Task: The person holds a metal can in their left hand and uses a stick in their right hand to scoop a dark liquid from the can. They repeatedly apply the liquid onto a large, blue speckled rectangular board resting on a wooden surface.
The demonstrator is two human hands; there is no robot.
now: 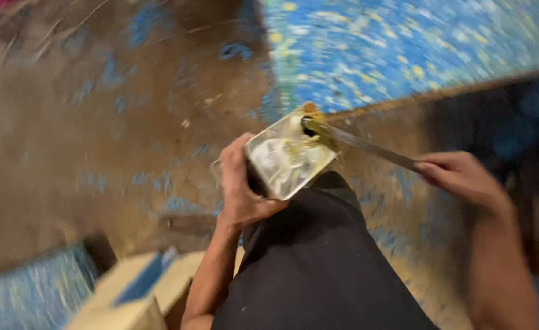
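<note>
A tin (pixel 289 160) is held just above the knee (pixel 318 244), which is clothed in black and lies nearest the camera; every place here is told from that tin. On the near left side of the tin the left hand (pixel 243 186) is wrapped, its fingers (pixel 236 160) clenched round the tin's edge and back, so that the open, shiny face is tilted up and toward the right. Into the far right corner of the tin the tip of a blade (pixel 361 143) is set, where a dark greenish-yellow paste (pixel 313 129) is gathered; whether the tip touches the metal or only the paste cannot be told through the blur. The blade's long axis runs from that corner away to the right and slightly nearer, ending in the right hand (pixel 462 178), whose fingers (pixel 431 168) are pinched on its handle end. The right hand is thus kept well apart from the tin, the left hand against it. Below and left of the tin, a cardboard box (pixel 136 293) with a blue patch is seen. Beyond the tin a brown floor (pixel 98 122) flecked with blue is spread, and farther still, up and right, a blue and yellow speckled surface (pixel 404 43).
</note>
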